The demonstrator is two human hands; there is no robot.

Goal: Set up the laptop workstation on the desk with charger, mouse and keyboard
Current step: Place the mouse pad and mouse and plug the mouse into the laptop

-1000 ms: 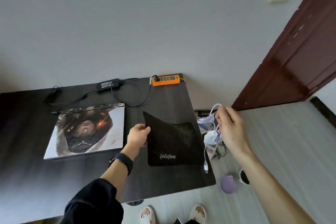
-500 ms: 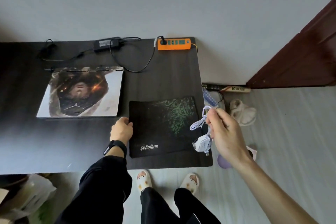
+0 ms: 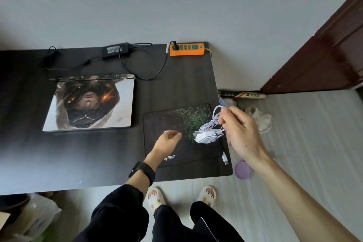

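Observation:
A closed laptop [image 3: 89, 104] with a printed picture on its lid lies on the dark desk [image 3: 59, 159]. Behind it the black charger brick [image 3: 115, 50] is cabled to an orange power strip [image 3: 186, 50]. A black and green mouse pad [image 3: 184, 131] lies flat at the desk's right end. My right hand [image 3: 238, 133] pinches the braided white cable [image 3: 213, 122] of a white mouse [image 3: 205, 136], which hangs just above or on the pad. Its USB plug [image 3: 225, 160] lies near the desk edge. My left hand [image 3: 167, 142] hovers over the pad, fingers loosely curled, holding nothing. No keyboard is in view.
The desk's right edge runs just past the pad. On the floor beyond it lie a purple round object [image 3: 243, 169], pale slippers [image 3: 259, 119] and a long box [image 3: 249, 95]. A dark red door [image 3: 324, 55] stands at the right. Bags [image 3: 29, 218] sit under the desk's left.
The mouse pad now lies flat on the desk and my left hand has let go of its edge. My right hand has brought the mouse over the pad.

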